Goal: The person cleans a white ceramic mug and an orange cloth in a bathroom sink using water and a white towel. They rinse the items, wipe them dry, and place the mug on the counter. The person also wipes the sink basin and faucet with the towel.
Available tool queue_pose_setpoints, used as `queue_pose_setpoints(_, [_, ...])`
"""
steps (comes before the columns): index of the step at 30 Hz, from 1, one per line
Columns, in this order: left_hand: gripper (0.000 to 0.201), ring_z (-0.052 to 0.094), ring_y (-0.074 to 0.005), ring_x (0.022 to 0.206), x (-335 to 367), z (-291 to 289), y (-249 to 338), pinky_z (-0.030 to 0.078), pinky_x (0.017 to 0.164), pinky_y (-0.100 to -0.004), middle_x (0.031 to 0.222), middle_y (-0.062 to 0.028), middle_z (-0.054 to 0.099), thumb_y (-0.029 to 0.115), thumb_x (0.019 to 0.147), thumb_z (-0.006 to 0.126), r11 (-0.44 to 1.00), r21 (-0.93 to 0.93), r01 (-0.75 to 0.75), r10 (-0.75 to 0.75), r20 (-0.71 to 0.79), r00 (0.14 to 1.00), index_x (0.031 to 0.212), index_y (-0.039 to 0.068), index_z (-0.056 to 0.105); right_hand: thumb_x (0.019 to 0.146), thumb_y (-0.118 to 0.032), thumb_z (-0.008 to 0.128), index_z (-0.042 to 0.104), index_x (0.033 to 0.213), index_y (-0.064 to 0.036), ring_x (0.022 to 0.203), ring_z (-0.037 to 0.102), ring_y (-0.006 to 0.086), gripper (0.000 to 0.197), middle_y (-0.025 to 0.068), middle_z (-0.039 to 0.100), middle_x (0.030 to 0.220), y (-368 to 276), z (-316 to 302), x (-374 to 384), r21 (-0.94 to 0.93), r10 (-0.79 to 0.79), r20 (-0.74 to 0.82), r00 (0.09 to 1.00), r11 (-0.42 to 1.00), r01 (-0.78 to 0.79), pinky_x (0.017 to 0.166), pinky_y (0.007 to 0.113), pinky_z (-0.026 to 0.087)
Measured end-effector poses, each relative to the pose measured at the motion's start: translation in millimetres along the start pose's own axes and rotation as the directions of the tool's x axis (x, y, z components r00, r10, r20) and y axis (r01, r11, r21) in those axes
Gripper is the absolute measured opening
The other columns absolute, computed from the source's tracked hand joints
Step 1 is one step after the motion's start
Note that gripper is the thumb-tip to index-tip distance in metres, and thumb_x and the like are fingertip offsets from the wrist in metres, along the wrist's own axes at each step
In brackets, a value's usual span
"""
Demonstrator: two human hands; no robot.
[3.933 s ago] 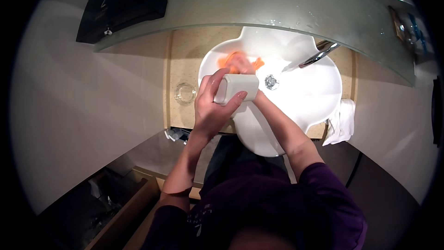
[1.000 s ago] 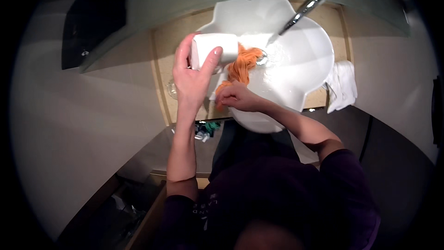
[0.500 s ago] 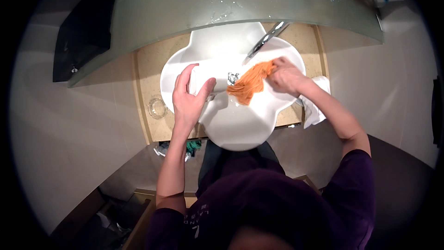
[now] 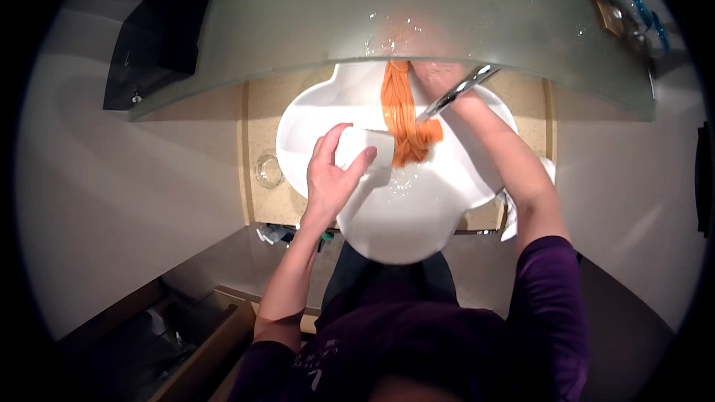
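My left hand (image 4: 333,175) is closed around a small white block-shaped thing (image 4: 376,150), thumb on its near side and fingers on its far side, above the left part of the white sink (image 4: 395,231). I cannot make out its exact kind. A wet orange cloth (image 4: 402,112) hangs stretched across the basin, its lower end bunched near the middle. My right hand (image 4: 438,74) reaches under the frosted glass shelf at the cloth's far end; its fingers show only as a pinkish blur through the glass. The chrome faucet (image 4: 458,93) crosses in front of my right wrist.
The frosted glass shelf (image 4: 298,37) overhangs the sink's far side. A round glass dish (image 4: 269,170) sits on the beige counter (image 4: 260,119) at left. A black box (image 4: 160,37) stands on the shelf's left, and a white towel (image 4: 510,219) hangs at right.
My right hand has moved away from me and under the shelf, drawing the orange cloth out long. The left hand still holds the white thing, now plainer to see.
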State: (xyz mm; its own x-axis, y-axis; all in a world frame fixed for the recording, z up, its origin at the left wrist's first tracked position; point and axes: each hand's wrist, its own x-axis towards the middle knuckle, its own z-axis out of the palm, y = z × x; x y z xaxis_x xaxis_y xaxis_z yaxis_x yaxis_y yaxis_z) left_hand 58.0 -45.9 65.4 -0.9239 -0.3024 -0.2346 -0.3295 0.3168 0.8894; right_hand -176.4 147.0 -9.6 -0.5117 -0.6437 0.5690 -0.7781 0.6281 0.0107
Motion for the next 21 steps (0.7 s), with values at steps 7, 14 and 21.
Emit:
queue_pose_setpoints(7, [0.061, 0.064, -0.0294, 0.115, 9.0, -8.6, -37.8, 0.051, 0.097, -0.0380, 0.122, -0.0176, 0.064, 0.037, 0.086, 0.081, 0.998, 0.047, -0.050, 0.055, -0.114, 0.992, 0.135, 0.008, 0.061, 0.087, -0.017, 0.062, 0.068, 0.112, -0.0041, 0.123, 0.054, 0.0305, 0.029, 0.0119, 0.066, 0.113, -6.4, -104.4, -110.2, -0.128, -0.007, 0.614, 0.789, 0.986, 0.108, 0.120, 0.056, 0.028])
queue_pose_setpoints(14, [0.081, 0.063, -0.0277, 0.112, 38.9, 22.7, -23.4, 0.054, 0.086, -0.0379, 0.123, -0.0172, 0.062, 0.053, 0.093, 0.069, 0.891, -0.286, 0.352, -0.345, 0.078, 0.936, 0.149, 0.001, 0.042, 0.086, -0.020, 0.066, 0.073, 0.098, -0.0111, 0.111, 0.055, 0.0286, 0.016, 0.0078, 0.069, 0.097, -79.1, -120.4, -158.6, -0.202, 0.314, 0.777, 0.546, 0.945, -0.256, 0.106, 0.054, 0.034])
queue_pose_setpoints(21, [0.064, 0.064, -0.0218, 0.101, 96.3, 81.6, -71.4, 0.056, 0.065, -0.0332, 0.132, -0.0155, 0.053, 0.047, 0.097, 0.067, 0.726, -0.556, 0.405, -0.348, 0.211, 0.914, 0.138, 0.004, 0.044, 0.088, -0.011, 0.062, 0.067, 0.102, -0.0052, 0.100, 0.061, 0.0397, 0.016, 0.0164, 0.069, 0.101, -198.4, -72.1, -143.2, 0.528, 0.048, 0.791, 0.610, 0.451, -0.719, 0.087, 0.048, 0.048])
